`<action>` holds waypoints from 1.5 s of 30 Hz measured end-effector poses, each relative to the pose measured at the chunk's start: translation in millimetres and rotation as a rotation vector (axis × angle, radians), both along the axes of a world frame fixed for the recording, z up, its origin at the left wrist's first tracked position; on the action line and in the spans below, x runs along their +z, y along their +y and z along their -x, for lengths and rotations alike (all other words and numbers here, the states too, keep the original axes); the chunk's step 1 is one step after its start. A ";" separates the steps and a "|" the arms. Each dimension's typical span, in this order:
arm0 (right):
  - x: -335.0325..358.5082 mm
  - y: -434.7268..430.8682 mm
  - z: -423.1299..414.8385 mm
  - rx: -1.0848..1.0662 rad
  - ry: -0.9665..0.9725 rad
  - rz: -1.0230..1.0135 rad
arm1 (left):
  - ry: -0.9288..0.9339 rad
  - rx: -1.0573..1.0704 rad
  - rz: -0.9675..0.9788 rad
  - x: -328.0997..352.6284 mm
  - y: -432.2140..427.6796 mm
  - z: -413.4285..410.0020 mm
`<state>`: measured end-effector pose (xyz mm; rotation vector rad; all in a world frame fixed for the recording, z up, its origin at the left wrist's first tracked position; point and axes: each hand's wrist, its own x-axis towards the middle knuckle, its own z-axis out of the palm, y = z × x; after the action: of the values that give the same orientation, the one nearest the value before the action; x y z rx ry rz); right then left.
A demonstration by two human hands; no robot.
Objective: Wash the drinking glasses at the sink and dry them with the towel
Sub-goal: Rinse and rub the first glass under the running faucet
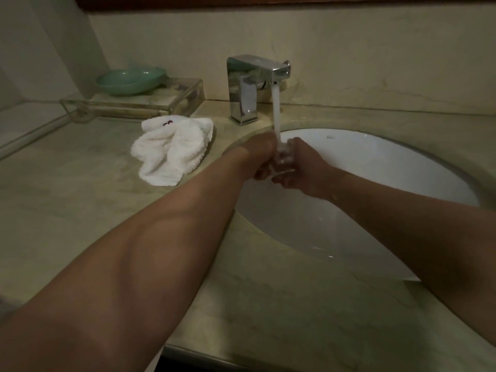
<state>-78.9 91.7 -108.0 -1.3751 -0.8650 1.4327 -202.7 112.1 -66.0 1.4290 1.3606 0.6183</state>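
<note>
A clear drinking glass (281, 159) sits between both hands over the white sink (389, 167), under the running stream from the chrome tap (249, 89). My left hand (259, 154) grips the glass from its left side with curled fingers. My right hand (300, 165) holds it from the right, fingers wrapped round it. The glass is mostly hidden by fingers and water. A crumpled white towel (171, 149) lies on the counter left of the sink, apart from both hands.
A green dish (131, 79) rests on a clear tray (134, 103) at the back left against the wall. The beige stone counter (80, 197) runs round the basin, with its front edge near the bottom of the view.
</note>
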 end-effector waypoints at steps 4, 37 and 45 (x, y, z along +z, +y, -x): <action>1.4 7.5 7.0 -0.175 -0.181 -0.191 | -0.105 0.012 0.119 4.7 2.3 8.2; 24.9 6.1 -28.5 -0.236 -0.084 -0.261 | -0.115 -0.324 0.072 -0.9 2.4 2.7; 19.9 -4.5 12.3 -0.070 -0.880 -0.625 | 0.161 -0.406 0.110 -2.7 -5.0 8.3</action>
<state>-91.2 87.2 -88.1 -1.4847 -1.6243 0.3607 -211.0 107.2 -68.8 1.6307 1.1573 0.1655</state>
